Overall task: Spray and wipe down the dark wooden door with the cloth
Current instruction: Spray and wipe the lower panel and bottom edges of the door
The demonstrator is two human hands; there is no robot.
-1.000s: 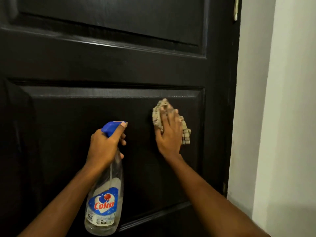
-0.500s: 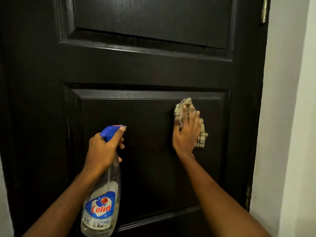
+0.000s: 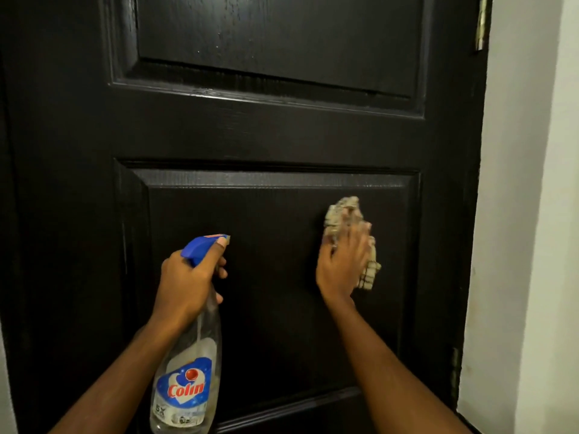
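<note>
The door [image 3: 282,136] stands straight ahead, its upper panel [image 3: 282,32] above its lower panel [image 3: 266,308]. The left hand [image 3: 185,283] holds the spray bottle [image 3: 188,380] upright before the lower panel's left half, nozzle toward the door. The right hand [image 3: 341,267] presses the cloth [image 3: 341,211] against that panel's right half, near its top. The wall [image 3: 517,214] adjoins the door's right edge, with a hinge [image 3: 481,23] at the top of that edge.

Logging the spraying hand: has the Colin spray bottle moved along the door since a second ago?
Yes. The Colin spray bottle has moved left: its nozzle sits farther from the lower door panel's right edge.
</note>
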